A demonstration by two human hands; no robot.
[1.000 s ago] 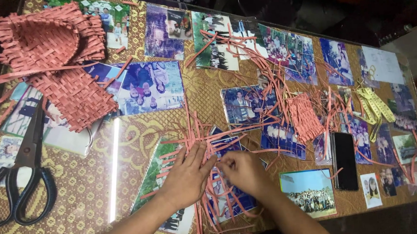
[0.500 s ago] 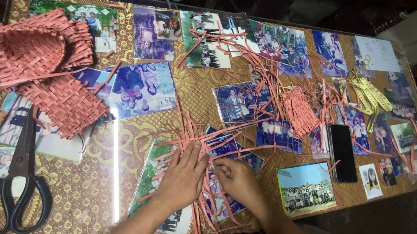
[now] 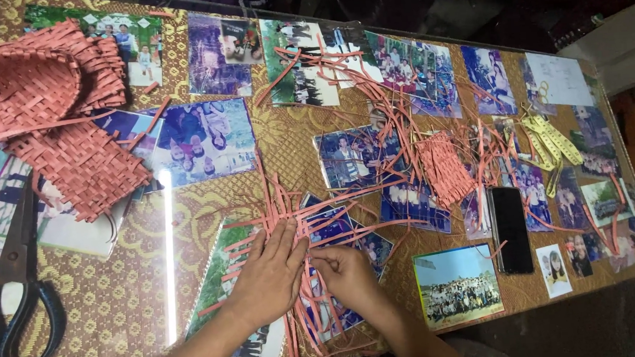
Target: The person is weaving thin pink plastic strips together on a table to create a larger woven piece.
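My left hand (image 3: 268, 271) lies flat, fingers spread, pressing down a crossed lattice of thin pink strips (image 3: 290, 217) on the glass tabletop. My right hand (image 3: 347, 271) is beside it, fingers pinched on one pink strip at the lattice's lower right. Loose strip ends fan out up, left and toward me. A small woven pink patch (image 3: 443, 168) lies to the right among more loose strips.
Woven pink basket pieces (image 3: 41, 107) sit at the far left, black scissors (image 3: 16, 292) below them. A black phone (image 3: 510, 228) lies right of my hands, a yellow tape measure (image 3: 550, 142) beyond it. Photographs (image 3: 208, 137) lie under the glass, and the table edge runs near my forearms.
The view has shifted slightly. My hands stay on the strip lattice, with the right hand's fingers working closer in beside the left.
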